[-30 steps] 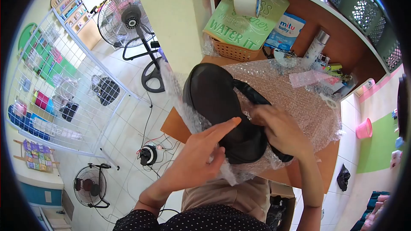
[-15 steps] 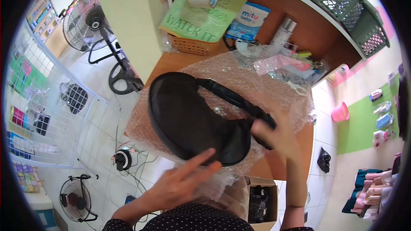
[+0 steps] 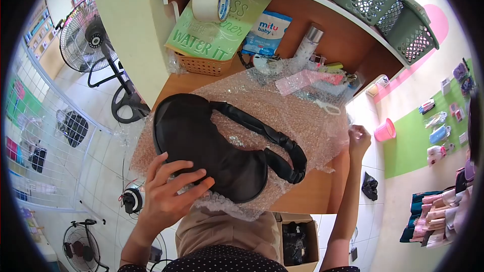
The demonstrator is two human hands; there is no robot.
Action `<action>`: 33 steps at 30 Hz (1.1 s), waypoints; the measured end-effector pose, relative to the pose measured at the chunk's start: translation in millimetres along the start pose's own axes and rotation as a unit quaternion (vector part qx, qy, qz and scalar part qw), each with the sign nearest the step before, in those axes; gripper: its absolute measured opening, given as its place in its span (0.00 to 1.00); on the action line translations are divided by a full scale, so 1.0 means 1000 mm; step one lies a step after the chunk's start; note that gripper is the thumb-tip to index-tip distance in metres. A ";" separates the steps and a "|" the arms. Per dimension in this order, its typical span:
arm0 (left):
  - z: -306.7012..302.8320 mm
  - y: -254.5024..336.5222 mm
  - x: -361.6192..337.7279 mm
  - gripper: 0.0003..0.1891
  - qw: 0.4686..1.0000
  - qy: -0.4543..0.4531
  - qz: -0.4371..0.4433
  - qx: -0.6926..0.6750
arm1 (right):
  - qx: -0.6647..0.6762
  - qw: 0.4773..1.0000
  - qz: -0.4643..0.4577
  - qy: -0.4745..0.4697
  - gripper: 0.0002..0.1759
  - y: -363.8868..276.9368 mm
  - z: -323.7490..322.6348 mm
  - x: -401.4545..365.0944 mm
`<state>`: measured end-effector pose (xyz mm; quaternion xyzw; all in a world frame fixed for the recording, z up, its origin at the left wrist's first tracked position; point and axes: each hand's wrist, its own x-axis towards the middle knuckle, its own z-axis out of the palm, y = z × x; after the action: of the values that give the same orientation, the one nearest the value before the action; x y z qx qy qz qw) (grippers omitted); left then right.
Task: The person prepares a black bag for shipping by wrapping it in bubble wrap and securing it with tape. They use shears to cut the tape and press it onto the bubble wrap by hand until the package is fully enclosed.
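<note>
The black bag [image 3: 196, 133] lies flat on a sheet of bubble wrap [image 3: 317, 126], spread over the wooden counter [image 3: 307, 191] right in front of me. My left hand [image 3: 169, 189] is spread and slack at its lower left edge; the fingertips rest on the dark fabric without closing round anything. My right hand [image 3: 359, 141] is out by the right edge of the bubble wrap, well apart from the bag, with its fingers curled; I cannot tell whether they pinch the plastic.

I judge the bag light and soft, its body a little padded, so it should fold or sag rather than hold stiff. The smooth sheen suggests it could slide on the plastic. It doesn't look fragile, though the fabric might crease under a hard squeeze. The gathered strap [image 3: 249, 123] looks the easiest place to take hold for lifting; to shift the bag without bending it, I would rather support the body from both ends.

The body is a crescent, its long axis running diagonally from the upper left down to the lower right, nearer me. Its rounded outer edge faces me and my left hand, while the hollow side faces up and right, where the strap loops out and bends round on the right.
</note>
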<state>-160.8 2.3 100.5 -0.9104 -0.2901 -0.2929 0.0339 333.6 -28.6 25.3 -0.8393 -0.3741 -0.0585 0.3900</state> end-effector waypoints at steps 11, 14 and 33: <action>0.029 0.044 0.011 0.12 0.990 0.013 0.095 -0.106 | 0.344 0.833 -0.391 0.186 0.12 -0.169 -0.011 0.020; 0.039 0.069 0.015 0.13 0.993 0.021 0.086 -0.078 | 0.310 0.819 -0.445 0.186 0.14 -0.181 -0.002 0.034; 0.074 0.093 0.064 0.05 0.922 -0.022 -0.145 -0.360 | 0.202 0.854 -0.284 -0.386 0.33 -0.153 -0.058 -0.149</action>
<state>-29.5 -25.0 85.3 -0.8157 -0.2945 -0.3590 -0.3449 135.9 -92.1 100.4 -0.5545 -0.7204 0.2387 0.3415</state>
